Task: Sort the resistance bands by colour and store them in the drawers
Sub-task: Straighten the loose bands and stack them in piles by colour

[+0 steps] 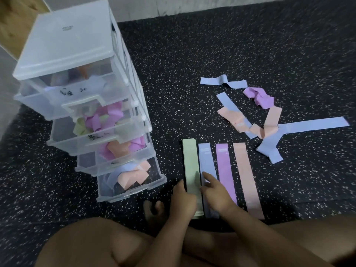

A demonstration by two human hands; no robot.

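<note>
Four flat, matte strips lie side by side on the speckled black rubber floor [192, 74]: green band [190, 166], blue band [207, 162], purple band [224, 166], peach band [244, 170]. The left hand [183, 199] covers the green band's near end, and I cannot tell its grip. The right hand [215, 193] rests on the blue band, grip spread, beside the translucent plastic drawer unit [63, 39].

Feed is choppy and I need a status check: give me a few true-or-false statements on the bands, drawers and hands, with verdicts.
1. Four flat bands lie side by side before the person: green band, blue band, purple band, peach band. True.
2. Every drawer of the drawer unit is pushed shut. False: several are pulled out and hold bands.
3. The right hand touches the blue band. True.
4. The loose pile at far right includes green bands. False: only blue, purple and peach show.
5. The left hand lifts a purple band into the air. False: it rests on the green band.
</note>
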